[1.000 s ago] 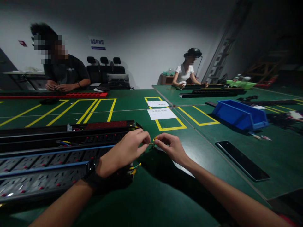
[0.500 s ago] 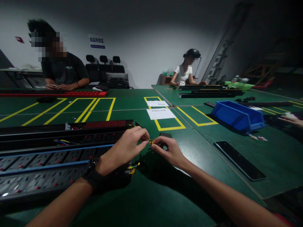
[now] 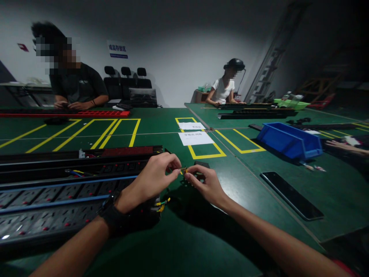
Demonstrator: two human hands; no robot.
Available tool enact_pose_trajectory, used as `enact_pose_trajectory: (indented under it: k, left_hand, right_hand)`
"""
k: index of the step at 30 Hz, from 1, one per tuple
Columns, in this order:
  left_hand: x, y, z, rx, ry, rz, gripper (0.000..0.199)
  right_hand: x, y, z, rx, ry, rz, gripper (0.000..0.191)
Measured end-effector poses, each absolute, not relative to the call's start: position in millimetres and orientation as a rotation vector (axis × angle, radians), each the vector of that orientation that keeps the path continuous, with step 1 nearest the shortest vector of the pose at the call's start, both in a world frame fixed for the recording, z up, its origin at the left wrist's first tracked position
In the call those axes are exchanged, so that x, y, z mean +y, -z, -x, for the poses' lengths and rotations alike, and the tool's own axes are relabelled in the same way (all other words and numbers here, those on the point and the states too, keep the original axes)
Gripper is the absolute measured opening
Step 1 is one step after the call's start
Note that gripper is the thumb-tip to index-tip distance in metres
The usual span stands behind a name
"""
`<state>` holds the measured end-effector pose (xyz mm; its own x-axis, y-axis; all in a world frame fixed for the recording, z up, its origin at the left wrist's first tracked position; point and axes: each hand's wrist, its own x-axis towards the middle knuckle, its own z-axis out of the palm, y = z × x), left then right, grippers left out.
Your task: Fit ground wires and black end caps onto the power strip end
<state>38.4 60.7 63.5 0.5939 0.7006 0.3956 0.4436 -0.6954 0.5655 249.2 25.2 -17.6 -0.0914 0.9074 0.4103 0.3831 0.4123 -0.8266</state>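
My left hand [image 3: 154, 179], with a dark watch [image 3: 108, 207] at the wrist, is closed in a pinch on a thin brownish-yellow wire end. Facing it, my right hand [image 3: 209, 185] pinches a small yellow piece [image 3: 186, 170] right at that end; its exact kind is too small to tell. Below my left hand, yellow and green wires [image 3: 163, 204] stick out from the end of a long black power strip [image 3: 54, 211] with red-dotted sockets. A dark block [image 3: 201, 164] sits just behind my right hand, partly hidden.
A phone [image 3: 291, 195] lies on the green table [image 3: 248, 238] to the right, with a blue bin [image 3: 288, 140] behind it. White paper labels [image 3: 196, 138] lie ahead. Two people sit across the table, and another person's hand [image 3: 347, 146] shows at the far right.
My fingertips have shifted slightly around the yellow piece, which now stands more upright. At the far right, the other person's hand has moved further into view.
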Motion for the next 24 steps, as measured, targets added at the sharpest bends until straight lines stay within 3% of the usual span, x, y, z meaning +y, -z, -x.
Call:
enact_pose_trajectory:
  k: [9, 17, 24]
  left_hand:
    - [59.7, -63.1, -39.4, 0.921, -0.824, -2.323, 0.003]
    - [61.9, -62.4, -39.0, 0.833, -0.750, -2.021, 0.018]
    - [56.0, -63.0, -43.2, 0.812, -0.781, -2.084, 0.017]
  right_hand:
    - [21.6, 15.1, -248.1, -1.775, -0.509, 1.103, 0.025]
    - [18.5, 15.3, -245.6, -1.796, -0.282, 1.001, 0.018]
    - [14.2, 14.5, -241.8, -1.904, -0.209, 0.984, 0.024]
